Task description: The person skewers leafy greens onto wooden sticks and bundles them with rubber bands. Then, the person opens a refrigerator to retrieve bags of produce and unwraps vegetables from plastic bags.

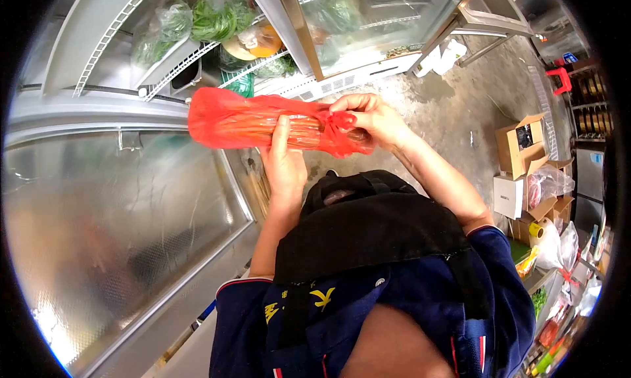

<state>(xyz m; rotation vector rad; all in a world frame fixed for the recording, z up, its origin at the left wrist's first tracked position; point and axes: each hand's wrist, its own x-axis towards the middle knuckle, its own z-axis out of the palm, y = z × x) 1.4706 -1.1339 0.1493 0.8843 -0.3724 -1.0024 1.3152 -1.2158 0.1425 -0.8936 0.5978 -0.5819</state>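
Observation:
A long red plastic bag (253, 123) is held up crosswise in front of the fridge. Through its thin film I see a bundle of long, thin, stick-like pieces, whose exact kind I cannot make out. My left hand (284, 164) grips the bag from below near its middle, thumb laid over the top and the other fingers hidden behind. At the bag's right end, my right hand (376, 118) pinches the bunched, knotted plastic between thumb and fingers.
An open fridge (299, 89) ahead holds bagged leafy greens (220, 18) on wire shelves. Its glass door (125, 227) stands at the left. Opened cardboard boxes (521, 144) and plastic bags sit on the right, beyond the concrete floor (460, 105). A red stool (560, 80) is farther back.

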